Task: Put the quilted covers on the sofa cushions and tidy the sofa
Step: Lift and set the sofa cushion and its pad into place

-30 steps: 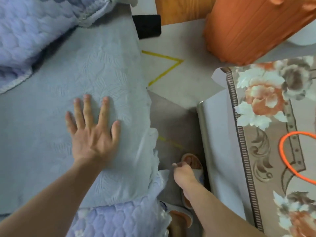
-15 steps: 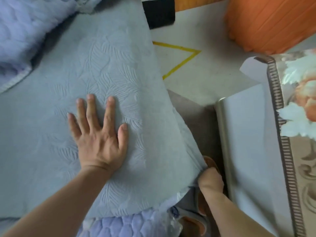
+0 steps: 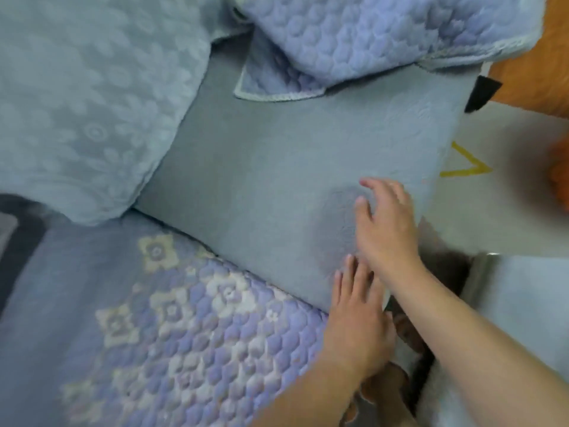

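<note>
A grey-blue seat cushion [image 3: 292, 167] with a faint leaf pattern lies across the middle of the sofa. My right hand [image 3: 385, 223] is over its right end, fingers spread and relaxed, casting a shadow on the fabric. My left hand [image 3: 357, 318] lies flat with straight fingers on the cushion's near corner. A lavender quilted cover [image 3: 354, 35] is heaped on the cushion's far end. A second quilted cover with pale flowers [image 3: 172, 318] lies spread on the seat in front. Neither hand holds anything.
A light blue back cushion [image 3: 77, 97] leans at the upper left. To the right is pale floor with yellow tape [image 3: 462, 167], a black object [image 3: 480, 94], something orange [image 3: 560, 180] and a white table edge [image 3: 523, 303].
The view has swung left along the sofa. My right hand came up from the cushion's lower corner onto its top. My left hand slid back to the near corner.
</note>
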`<move>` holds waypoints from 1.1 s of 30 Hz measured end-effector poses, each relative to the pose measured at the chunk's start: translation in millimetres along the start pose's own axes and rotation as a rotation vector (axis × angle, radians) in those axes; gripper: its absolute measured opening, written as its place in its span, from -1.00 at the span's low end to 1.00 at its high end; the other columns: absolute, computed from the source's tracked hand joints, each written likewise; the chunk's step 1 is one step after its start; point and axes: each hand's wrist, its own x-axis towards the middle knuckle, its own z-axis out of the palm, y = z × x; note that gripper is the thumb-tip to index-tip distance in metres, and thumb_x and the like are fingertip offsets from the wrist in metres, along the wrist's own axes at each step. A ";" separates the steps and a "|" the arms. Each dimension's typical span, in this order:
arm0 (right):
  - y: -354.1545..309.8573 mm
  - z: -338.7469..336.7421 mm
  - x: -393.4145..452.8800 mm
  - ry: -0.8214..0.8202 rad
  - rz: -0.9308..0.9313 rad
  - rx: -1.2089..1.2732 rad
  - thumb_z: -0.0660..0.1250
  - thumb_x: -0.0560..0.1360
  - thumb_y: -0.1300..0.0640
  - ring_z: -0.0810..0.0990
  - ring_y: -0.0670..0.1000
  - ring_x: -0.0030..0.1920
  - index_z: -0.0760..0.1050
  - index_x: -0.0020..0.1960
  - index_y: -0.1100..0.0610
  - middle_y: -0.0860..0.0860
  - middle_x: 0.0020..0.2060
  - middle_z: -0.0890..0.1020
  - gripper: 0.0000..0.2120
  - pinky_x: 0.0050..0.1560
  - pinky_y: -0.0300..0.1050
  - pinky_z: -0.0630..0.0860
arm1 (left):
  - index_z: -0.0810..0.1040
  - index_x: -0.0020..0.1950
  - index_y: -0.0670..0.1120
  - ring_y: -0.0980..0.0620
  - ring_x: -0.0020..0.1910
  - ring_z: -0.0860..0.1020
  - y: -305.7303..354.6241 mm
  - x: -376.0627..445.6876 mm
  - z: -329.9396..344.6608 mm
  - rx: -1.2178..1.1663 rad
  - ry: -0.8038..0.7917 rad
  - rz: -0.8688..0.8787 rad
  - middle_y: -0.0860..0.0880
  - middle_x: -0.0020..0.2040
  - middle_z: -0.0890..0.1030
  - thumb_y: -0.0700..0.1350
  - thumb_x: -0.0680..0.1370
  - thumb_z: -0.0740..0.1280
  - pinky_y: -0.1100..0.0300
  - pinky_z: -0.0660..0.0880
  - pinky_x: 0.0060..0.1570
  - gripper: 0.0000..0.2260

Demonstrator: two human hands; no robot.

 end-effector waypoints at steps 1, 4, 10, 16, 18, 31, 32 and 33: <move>-25.2 20.7 -9.1 -0.157 -0.104 -0.032 0.24 0.57 0.15 0.42 0.15 0.33 0.51 0.32 0.15 0.12 0.29 0.50 -0.66 0.37 -0.13 0.22 | 0.24 0.57 -0.08 -0.12 0.62 -0.06 -7.2 -35.1 -3.2 -0.073 -0.019 -0.020 -0.12 0.62 0.12 -0.09 0.49 0.27 -0.15 0.08 0.55 -0.36; -48.9 62.5 -49.6 -0.378 -0.446 -0.217 0.22 0.59 0.08 0.23 0.18 0.51 0.34 0.49 0.13 0.10 0.50 0.34 -0.52 0.50 -0.01 0.12 | 0.45 0.40 -0.09 -0.15 0.48 0.31 -51.8 -91.7 -26.5 -0.110 0.067 -0.167 -0.10 0.43 0.40 -0.14 0.44 0.27 -0.11 0.34 0.40 -0.49; 74.9 22.8 -108.2 -0.656 -0.899 -0.902 0.07 0.58 -0.04 -0.16 0.23 0.59 -0.06 0.62 0.19 0.14 0.61 -0.02 -0.30 0.54 0.28 0.01 | 0.22 0.58 -0.18 -0.18 0.59 0.11 -186.7 -52.4 -128.7 0.085 0.281 -0.631 -0.19 0.59 0.19 0.00 0.59 0.09 -0.15 0.02 0.55 -0.43; 70.0 3.5 -100.6 -0.619 -0.960 -0.913 0.26 0.50 -0.13 0.43 0.23 0.34 0.47 0.31 0.12 0.15 0.35 0.44 -0.52 0.24 0.16 0.44 | -0.18 0.63 0.14 -0.02 0.62 -0.19 -283.2 7.7 -179.1 0.116 -0.145 -0.574 0.08 0.64 -0.24 0.20 0.66 0.05 -0.03 -0.11 0.57 -0.37; 69.6 -7.5 -107.8 -0.429 -0.637 -0.783 0.37 0.48 -0.10 0.50 0.14 0.06 0.50 0.05 0.11 0.07 0.07 0.50 -0.70 0.06 0.01 0.47 | -0.17 0.64 0.13 -0.02 0.62 -0.18 -282.0 13.6 -179.3 0.129 -0.169 -0.579 0.10 0.63 -0.23 0.20 0.65 0.09 -0.05 -0.06 0.57 -0.35; 95.9 -33.1 -78.8 -0.492 0.601 -0.723 0.14 0.64 0.12 0.60 0.15 0.11 0.48 0.01 0.07 0.08 0.02 0.61 -0.85 0.07 -0.05 0.53 | -0.16 0.64 0.09 -0.13 0.61 -0.19 -267.4 24.0 -173.4 0.195 -0.222 -0.669 0.03 0.64 -0.25 0.18 0.64 0.12 -0.09 -0.03 0.56 -0.33; 90.9 -35.9 -77.7 -0.474 0.663 -0.615 0.17 0.63 0.11 0.62 0.13 0.07 0.46 -0.06 0.01 0.08 0.00 0.63 -0.87 0.10 0.00 0.56 | -0.14 0.63 0.10 -0.16 0.61 -0.15 -258.2 22.6 -175.2 0.205 -0.235 -0.689 0.00 0.64 -0.23 0.16 0.63 0.14 -0.12 -0.01 0.55 -0.33; 79.9 -37.9 -73.0 -0.459 0.684 -0.519 0.19 0.61 0.11 0.64 0.13 -0.01 0.43 -0.11 -0.02 0.09 -0.04 0.64 -0.86 0.08 0.05 0.59 | -0.06 0.62 0.13 -0.18 0.61 -0.07 -246.3 19.3 -176.2 0.189 -0.247 -0.680 -0.02 0.65 -0.14 0.15 0.61 0.17 -0.12 0.04 0.54 -0.35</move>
